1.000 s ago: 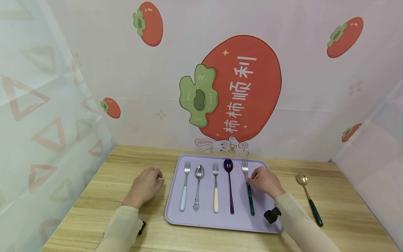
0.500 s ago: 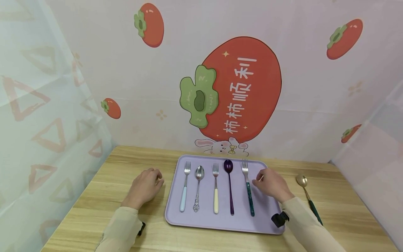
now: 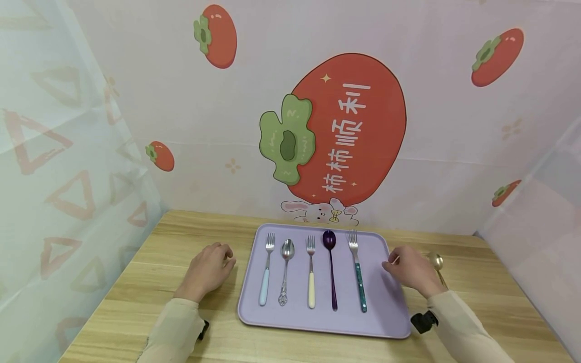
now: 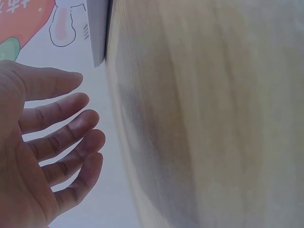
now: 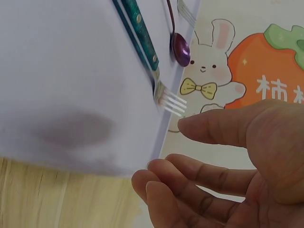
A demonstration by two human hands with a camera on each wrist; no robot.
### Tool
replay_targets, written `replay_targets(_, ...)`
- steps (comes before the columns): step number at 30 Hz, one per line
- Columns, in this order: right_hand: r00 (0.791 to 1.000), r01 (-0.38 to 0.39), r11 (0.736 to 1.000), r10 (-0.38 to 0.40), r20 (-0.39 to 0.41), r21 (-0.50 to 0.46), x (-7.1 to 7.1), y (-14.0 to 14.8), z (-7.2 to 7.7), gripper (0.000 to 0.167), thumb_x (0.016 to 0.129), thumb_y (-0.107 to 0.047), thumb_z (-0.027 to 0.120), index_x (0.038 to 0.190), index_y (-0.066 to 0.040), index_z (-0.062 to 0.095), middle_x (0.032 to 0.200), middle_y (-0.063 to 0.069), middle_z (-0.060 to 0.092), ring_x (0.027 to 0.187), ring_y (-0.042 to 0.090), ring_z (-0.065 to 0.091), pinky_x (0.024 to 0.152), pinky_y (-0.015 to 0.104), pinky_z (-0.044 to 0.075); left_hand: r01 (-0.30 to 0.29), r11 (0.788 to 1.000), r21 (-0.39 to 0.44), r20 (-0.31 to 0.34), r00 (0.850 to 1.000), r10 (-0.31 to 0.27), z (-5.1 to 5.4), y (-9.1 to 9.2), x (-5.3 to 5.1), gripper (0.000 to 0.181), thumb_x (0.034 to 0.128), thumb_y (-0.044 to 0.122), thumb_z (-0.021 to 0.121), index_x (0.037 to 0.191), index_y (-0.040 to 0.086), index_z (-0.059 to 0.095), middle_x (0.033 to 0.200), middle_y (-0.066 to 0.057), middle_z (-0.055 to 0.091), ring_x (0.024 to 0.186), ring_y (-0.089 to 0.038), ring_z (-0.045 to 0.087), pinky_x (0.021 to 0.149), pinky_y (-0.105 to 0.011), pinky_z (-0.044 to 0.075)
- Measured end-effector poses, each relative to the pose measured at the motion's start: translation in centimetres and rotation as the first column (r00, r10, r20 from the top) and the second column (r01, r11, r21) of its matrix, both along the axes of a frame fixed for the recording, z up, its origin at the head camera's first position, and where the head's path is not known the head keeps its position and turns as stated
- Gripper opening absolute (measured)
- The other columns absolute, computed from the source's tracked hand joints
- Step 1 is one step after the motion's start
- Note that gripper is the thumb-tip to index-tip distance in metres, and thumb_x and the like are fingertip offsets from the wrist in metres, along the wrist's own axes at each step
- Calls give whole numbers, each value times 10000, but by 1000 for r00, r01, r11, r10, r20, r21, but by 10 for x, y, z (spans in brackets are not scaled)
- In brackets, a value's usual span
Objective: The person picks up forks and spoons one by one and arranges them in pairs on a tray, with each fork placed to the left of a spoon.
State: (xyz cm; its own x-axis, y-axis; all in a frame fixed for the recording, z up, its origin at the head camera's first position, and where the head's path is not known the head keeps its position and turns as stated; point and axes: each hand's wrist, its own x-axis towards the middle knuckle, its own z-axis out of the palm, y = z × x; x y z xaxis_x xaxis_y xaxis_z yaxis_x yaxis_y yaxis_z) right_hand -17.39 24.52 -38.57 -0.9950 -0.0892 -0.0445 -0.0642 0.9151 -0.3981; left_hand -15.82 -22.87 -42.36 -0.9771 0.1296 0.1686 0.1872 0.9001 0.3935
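Note:
A lilac tray [image 3: 295, 324] holds a row of cutlery. From left to right lie a fork with a pale blue handle [image 3: 264, 287], an ornate silver spoon [image 3: 288, 249], a fork with a cream handle [image 3: 311, 290], a purple spoon [image 3: 329, 240] and a fork with a marbled green handle [image 3: 359, 280]. My right hand [image 3: 412, 269] hovers over the tray's right edge, nothing between its loosely bent fingers; the green-handled fork [image 5: 145, 38] is nearest in the right wrist view. Left of the tray, my empty left hand [image 3: 206, 271] is by the tabletop, fingers relaxed.
A gold spoon [image 3: 436, 260] lies on the wooden table [image 3: 495, 292] to the right, its handle hidden behind my right hand and sleeve. A printed cloth backdrop [image 3: 204, 186] stands behind the table and along both sides.
My right hand has let go of the green-handled fork and moved right, to the tray's edge. That fork stays on the tray. My left hand has hardly moved.

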Motion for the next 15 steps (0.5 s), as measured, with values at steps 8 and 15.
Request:
replay_targets(8, 999, 2, 1000, -2, -36, 15, 2, 19, 2, 213, 884, -215, 745, 877, -3, 719, 804, 66, 699, 670, 199, 619, 571, 384, 496, 5, 1000, -2, 3, 1000, -5, -1, 0, 0, 127, 909, 140, 736, 958, 30, 697, 898, -66, 631, 847, -265, 622, 729, -452, 536)
replay_targets(15, 1000, 10, 1000, -10, -26, 15, 1, 34, -1, 236, 894, -226, 731, 905, 9, 719, 849, 92, 714, 684, 207, 633, 588, 399, 510, -3, 1000, -3, 3, 1000, 3, 0, 1, 0, 121, 909, 136, 735, 956, 31, 697, 896, -69, 630, 846, -266, 619, 731, -453, 534)
